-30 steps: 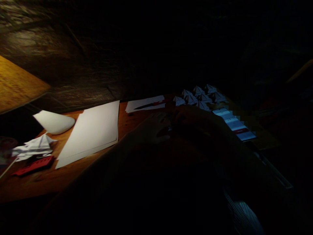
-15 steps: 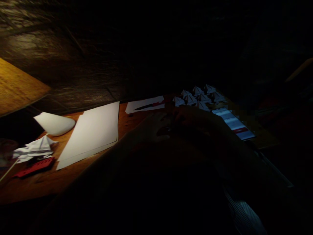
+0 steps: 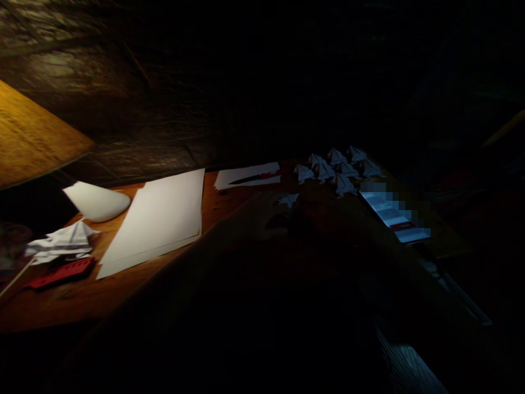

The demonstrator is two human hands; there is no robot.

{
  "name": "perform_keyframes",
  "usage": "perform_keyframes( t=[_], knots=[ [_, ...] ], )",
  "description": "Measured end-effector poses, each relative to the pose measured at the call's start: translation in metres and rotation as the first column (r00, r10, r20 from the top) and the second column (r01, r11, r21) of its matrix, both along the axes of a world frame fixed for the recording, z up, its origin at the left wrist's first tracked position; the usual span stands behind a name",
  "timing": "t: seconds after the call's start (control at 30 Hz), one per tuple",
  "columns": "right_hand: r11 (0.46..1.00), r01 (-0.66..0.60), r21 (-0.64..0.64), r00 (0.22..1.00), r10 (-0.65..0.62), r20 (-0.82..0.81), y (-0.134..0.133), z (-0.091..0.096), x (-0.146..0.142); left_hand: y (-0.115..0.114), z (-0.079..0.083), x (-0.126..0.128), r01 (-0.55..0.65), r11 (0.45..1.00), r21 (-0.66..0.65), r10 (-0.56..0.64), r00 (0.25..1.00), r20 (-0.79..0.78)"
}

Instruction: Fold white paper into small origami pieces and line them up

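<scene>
The scene is very dark. My left hand [image 3: 258,219] rests on the wooden table [image 3: 213,202] with its fingers curled, their tips at a small folded white paper piece [image 3: 289,200]. My right hand [image 3: 328,213] lies just right of that piece, in deep shadow, and its fingers cannot be made out. Beyond the hands sit several similar folded paper pieces [image 3: 338,167] in a cluster.
A stack of white sheets [image 3: 159,219] lies to the left, with a curled white paper [image 3: 96,201], a crumpled folded paper [image 3: 61,243] and a red flat object [image 3: 59,272]. A dark blade with a red handle [image 3: 252,177] lies on a sheet. A lit phone [image 3: 394,216] lies at the right.
The small folded paper piece now shows at the fingertips; before, it was hidden between the two hands. The view has shifted slightly.
</scene>
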State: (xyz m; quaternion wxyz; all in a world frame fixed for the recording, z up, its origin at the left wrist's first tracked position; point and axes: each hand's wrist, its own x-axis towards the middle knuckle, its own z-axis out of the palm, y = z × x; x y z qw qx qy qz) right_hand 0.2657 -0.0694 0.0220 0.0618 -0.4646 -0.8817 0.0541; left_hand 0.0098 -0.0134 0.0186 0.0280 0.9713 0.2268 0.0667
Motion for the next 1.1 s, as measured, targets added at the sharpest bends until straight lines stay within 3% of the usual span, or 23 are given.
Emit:
perform_keyframes(
  t=[0.1, 0.2, 0.47, 0.77, 1.1],
  knots=[
    [0.992, -0.049, 0.118, 0.999, 0.047, 0.016, -0.017, -0.007, -0.011, -0.002, 0.001, 0.001, 0.009, 1.0, 0.004, -0.009, 1.0, 0.019],
    [0.995, 0.038, 0.087, 0.999, -0.038, 0.0, -0.025, -0.008, -0.021, -0.004, 0.0, 0.004, 0.046, 0.999, -0.011, -0.046, 0.998, 0.041],
    [0.991, 0.046, 0.125, 0.999, -0.048, 0.01, -0.029, -0.01, -0.022, -0.002, -0.003, 0.008, 0.076, 0.991, -0.106, -0.065, 0.992, 0.104],
    [0.975, 0.087, 0.203, 0.995, -0.094, 0.026, -0.035, -0.019, -0.019, -0.001, 0.002, 0.005, 0.009, 0.999, -0.032, -0.008, 0.999, 0.038],
    [0.981, 0.094, 0.168, 0.992, -0.107, 0.069, -0.036, -0.019, -0.019, -0.001, 0.0, 0.004, 0.007, 1.0, -0.004, -0.007, 1.0, 0.013]
  ],
)
